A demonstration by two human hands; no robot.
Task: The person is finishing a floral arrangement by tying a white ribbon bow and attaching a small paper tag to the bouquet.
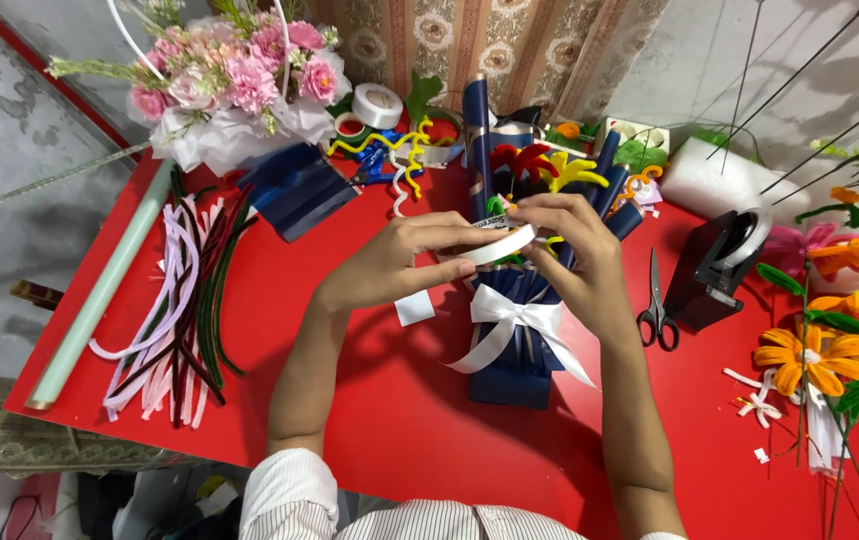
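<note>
A white tape roll (pixel 502 245) is being held up between both hands, just above a small bouquet (pixel 520 300) wrapped in dark blue paper, presumably so that the tape end can be picked free close to where the wrapping sits. The left hand (pixel 400 262) is being kept closed around the near rim of the roll, thumb laid along its edge, steadying it. The right hand (pixel 575 250) is being curled over the far side, fingertips pinched at the roll's surface as if a loose end is being sought; whether any tape is lifted cannot be told.

The bouquet is lying on the red table (pixel 370 420), a white ribbon bow (pixel 515 320) tied round its waist; red and yellow pipe-cleaner flowers (pixel 550 165) are being held inside the blue wrap.

Scissors (pixel 658 310) and a black tape dispenser (pixel 725 260) are lying to the right within easy reach. A bundle of pipe cleaners (pixel 185 300) is spread to the left, beside a pale green roll (pixel 100 290), and a pink flower bouquet (pixel 235 80) is resting at the far corner.
</note>
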